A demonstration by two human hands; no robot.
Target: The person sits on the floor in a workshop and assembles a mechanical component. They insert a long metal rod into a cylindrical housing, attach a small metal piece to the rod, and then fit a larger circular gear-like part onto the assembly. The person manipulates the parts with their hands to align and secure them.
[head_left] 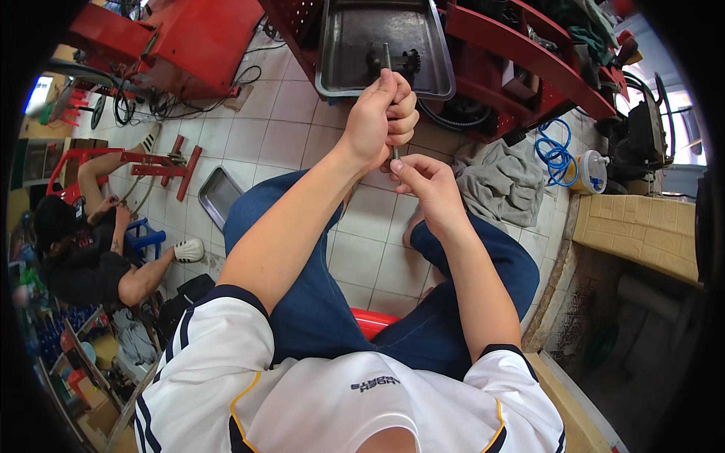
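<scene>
My left hand (381, 117) is closed in a fist around a thin grey metal rod (387, 56). The rod's upper end sticks out past the thumb, toward a metal tray (351, 38). Below the fist, the thumb and fingers of my right hand (424, 181) pinch the rod's lower end. My fingers hide the rod's middle. Inside the tray, just behind the rod's tip, lies a dark toothed metal part (410, 60), partly covered by the rod and hand.
Red metal equipment (521, 38) stands beside the tray. A grey cloth (498, 181) and a coiled blue hose (553, 155) lie at right, near a cardboard box (642, 234). At left are a smaller tray (220, 195) and another seated person (83, 249).
</scene>
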